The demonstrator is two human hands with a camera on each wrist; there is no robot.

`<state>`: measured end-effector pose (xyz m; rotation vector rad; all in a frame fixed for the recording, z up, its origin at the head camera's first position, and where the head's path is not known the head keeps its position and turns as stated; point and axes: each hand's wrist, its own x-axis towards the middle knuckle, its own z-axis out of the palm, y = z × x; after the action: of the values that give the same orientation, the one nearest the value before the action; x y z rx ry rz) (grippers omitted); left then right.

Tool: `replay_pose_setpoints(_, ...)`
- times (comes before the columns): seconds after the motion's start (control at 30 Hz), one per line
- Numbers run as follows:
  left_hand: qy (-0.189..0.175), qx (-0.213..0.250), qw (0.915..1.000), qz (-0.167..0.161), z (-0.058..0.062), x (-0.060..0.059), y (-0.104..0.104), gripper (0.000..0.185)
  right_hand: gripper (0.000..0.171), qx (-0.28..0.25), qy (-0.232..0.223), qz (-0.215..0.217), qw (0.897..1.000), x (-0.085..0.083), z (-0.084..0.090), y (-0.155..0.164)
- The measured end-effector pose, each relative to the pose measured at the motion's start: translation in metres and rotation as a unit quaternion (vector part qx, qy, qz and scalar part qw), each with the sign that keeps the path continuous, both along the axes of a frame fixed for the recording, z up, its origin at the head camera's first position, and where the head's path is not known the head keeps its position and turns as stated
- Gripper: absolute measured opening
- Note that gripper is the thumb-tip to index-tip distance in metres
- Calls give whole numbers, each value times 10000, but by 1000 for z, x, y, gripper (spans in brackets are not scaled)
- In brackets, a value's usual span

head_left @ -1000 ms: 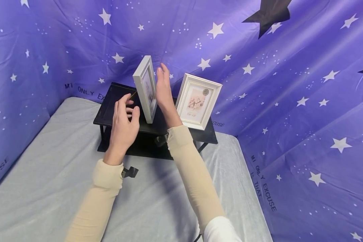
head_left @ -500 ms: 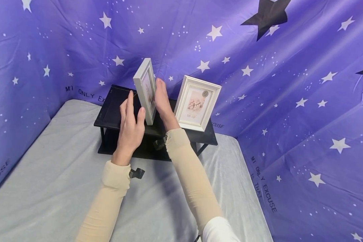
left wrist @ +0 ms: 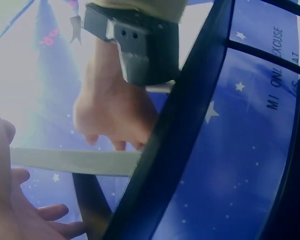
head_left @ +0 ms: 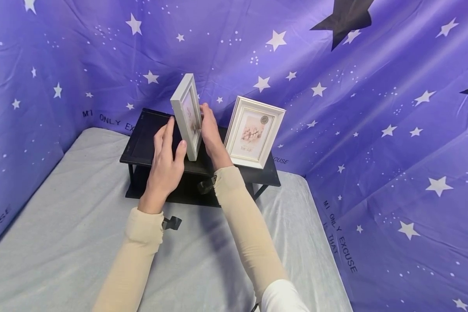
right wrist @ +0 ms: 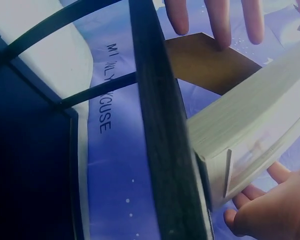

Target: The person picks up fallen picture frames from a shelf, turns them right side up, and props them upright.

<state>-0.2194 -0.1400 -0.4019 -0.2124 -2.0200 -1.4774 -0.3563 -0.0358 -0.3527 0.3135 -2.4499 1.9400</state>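
My left hand (head_left: 164, 167) is against the back of the white picture frame (head_left: 187, 115), fingers straight and spread, thumb up along its near edge. My right hand (head_left: 209, 130) lies flat on the glass side, fingers straight too, so the frame is sandwiched between two flat palms and not gripped by curled fingers. The frame stands on edge on the black shelf (head_left: 140, 147), turned almost side-on to me, just left of a second white frame (head_left: 253, 132) that leans on its own stand facing me. The shelf sits on a grey bed (head_left: 62, 242) with a purple starry cloth (head_left: 335, 108) behind.

From the right wrist view, the fingertips (right wrist: 219, 25) of my left hand touch a brown stand flap (right wrist: 210, 62) on the back of the frame, and the frame's bottom corner meets the shelf's edge. I think this step turns on that flap: I should keep the right palm steady as a brace, press lightly so the frame does not skid toward the shelf's front edge, and keep well apart from the neighbouring frame, which could tip easily if bumped.
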Motion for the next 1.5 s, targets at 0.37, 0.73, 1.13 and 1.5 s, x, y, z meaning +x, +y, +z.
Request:
replay_pose_setpoints(0.37, -37, -185, 9998, -29, 3, 0, -4, 67, 62, -444, -357, -114, 9983, 1, -1, 0)
replay_pose_setpoints(0.73, 368, -100, 9987, 333, -7, -13, -14, 73, 56, -1202, -588, -457, 9899, -2, -6, 4)
replay_pose_setpoints(1.13, 462, 250, 9985, 154, -4, -26, -27, 80, 47, -1802, -773, -526, 9792, 8, -7, 8)
replay_pose_setpoints(1.5, 264, 318, 9991, 104, 2, -39, -37, 80, 46, -1772, -593, -324, 9818, 24, -11, 10)
